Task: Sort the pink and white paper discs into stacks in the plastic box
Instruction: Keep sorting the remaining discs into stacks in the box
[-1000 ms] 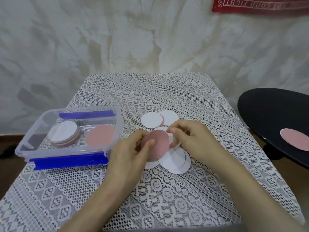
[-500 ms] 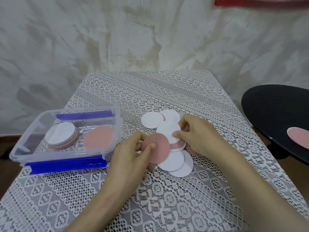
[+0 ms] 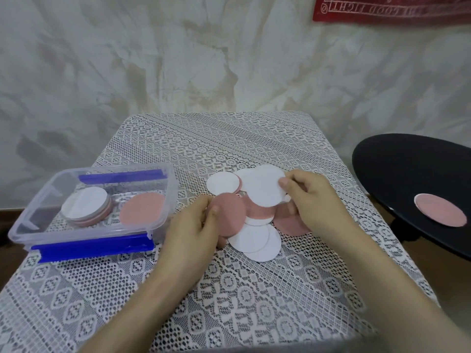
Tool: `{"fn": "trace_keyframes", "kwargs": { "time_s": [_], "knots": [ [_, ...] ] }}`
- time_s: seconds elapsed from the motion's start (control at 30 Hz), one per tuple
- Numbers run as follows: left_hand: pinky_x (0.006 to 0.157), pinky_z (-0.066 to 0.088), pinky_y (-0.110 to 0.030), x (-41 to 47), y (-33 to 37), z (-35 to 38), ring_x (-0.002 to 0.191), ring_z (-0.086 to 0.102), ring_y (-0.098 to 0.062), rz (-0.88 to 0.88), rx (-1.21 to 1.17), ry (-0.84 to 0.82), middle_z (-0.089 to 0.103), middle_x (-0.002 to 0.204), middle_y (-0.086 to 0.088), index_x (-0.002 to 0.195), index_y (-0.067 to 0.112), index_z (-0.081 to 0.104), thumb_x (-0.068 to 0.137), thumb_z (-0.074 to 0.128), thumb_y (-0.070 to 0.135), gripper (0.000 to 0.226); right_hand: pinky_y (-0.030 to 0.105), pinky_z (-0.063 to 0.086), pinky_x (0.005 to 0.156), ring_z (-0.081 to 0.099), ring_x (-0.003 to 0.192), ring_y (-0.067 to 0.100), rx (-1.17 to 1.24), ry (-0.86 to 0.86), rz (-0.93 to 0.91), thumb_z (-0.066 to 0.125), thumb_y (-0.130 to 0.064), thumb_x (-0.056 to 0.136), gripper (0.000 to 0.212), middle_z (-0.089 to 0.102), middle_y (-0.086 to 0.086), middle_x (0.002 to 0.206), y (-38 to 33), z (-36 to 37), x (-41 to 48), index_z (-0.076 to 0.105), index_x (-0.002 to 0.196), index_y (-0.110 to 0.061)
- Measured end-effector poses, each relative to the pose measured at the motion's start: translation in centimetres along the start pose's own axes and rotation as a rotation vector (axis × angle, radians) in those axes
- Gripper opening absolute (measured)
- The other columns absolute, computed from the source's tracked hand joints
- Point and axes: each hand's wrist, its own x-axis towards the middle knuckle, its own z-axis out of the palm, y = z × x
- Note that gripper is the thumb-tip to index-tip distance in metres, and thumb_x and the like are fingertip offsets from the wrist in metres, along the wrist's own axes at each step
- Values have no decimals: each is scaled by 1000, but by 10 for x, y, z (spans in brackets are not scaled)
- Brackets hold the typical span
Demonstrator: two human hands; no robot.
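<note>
Mid-surface (image 3: pixel 229 301), on the lace cloth, the loose pile of discs (image 3: pixel 254 240) is lying fanned and overlapping, pink and white mixed.

The left hand (image 3: pixel 193 225) is pinching the held pink disc (image 3: pixel 230 214) at its left edge, thumb on top and fingers curled beneath. It is probably waiting to go to the box.

The right hand (image 3: pixel 313 197) is pinching a white disc (image 3: pixel 265 186) at its right rim and holding it tilted above the pile, likely peeling it away from the pink ones under it.

The discs are looking thin, flat, matte and round. Edge pinches are suiting them, since flat paper is offering nothing else to catch.

The plastic box (image 3: pixel 35 217), clear with blue clips, is sitting at left, near the left hand. Inside, a white-topped stack (image 3: pixel 85 206) is showing pink edges lower down, and a boxed pink disc (image 3: pixel 142 208) is lying beside it.

A stray pink disc (image 3: pixel 442 210) is resting on a black round top (image 3: pixel 407 161) at right, well apart.
</note>
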Motion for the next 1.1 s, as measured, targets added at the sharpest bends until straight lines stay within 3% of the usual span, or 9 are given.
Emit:
{"fn": "trace_keyframes", "kwargs": {
  "time_s": [0.1,0.23,0.33,0.47,0.57,0.67,0.73,0.87,1.1],
  "knots": [
    [51,49,-33,-7,2,2,46,56,-5,4,-47,-27,70,67,-5,94,29,58,107,39,29,24,19,39,48,43,43,7,37,-152,-15,56,-14,103,21,48,-3,51,-1,-1,-14,66,92,0],
    [47,46,-26,-14,9,3,52,58,-10,23,-150,-119,70,71,-6,99,29,62,102,50,34,13,30,42,59,48,56,2,-229,-195,-110,63,-34,99,27,60,-18,61,6,11,-29,65,72,-35],
    [46,43,-20,-16,9,2,51,59,-5,31,-117,-163,69,69,-1,102,30,62,100,57,28,6,35,48,60,53,59,5,-272,-166,-122,64,-42,96,28,65,-8,68,6,20,-35,61,72,-29],
    [44,40,-21,-14,7,-5,40,53,0,26,-47,-113,69,68,-9,105,23,59,105,46,26,13,36,46,59,62,65,19,-393,-120,-130,61,-37,97,28,64,0,66,4,19,-28,60,72,-24],
    [47,40,-26,-12,3,-8,39,52,1,13,-13,-98,70,66,-8,103,25,57,106,41,29,17,26,42,60,54,68,4,-536,-127,-50,64,-40,94,11,57,-15,70,3,14,-17,69,101,-33],
    [47,39,-26,-9,-2,-8,39,50,1,0,-5,-88,70,64,-7,101,30,57,106,39,30,20,31,48,73,61,88,14,-606,-141,33,68,-53,88,41,65,-10,97,1,15,-8,65,122,-31],
    [48,39,-27,-8,-3,-8,39,50,1,-11,-11,-85,69,63,-7,100,30,58,106,39,30,20,33,50,78,62,93,19,-607,-139,59,70,-56,85,48,66,-6,103,-3,18,-3,64,125,-29],
    [47,39,-24,-6,-4,-10,41,51,-1,-25,-17,-86,68,58,-6,100,31,58,106,40,30,20,31,42,64,61,81,17,-580,-163,113,75,-53,83,46,62,-8,94,-3,23,9,60,120,-29],
    [53,41,-28,-10,-8,-14,41,50,0,-26,-10,-76,68,60,-7,103,38,55,106,39,33,17,34,40,64,54,73,17,-435,-39,89,70,-32,93,22,59,-3,82,5,25,16,51,88,-23]
  ]
}}
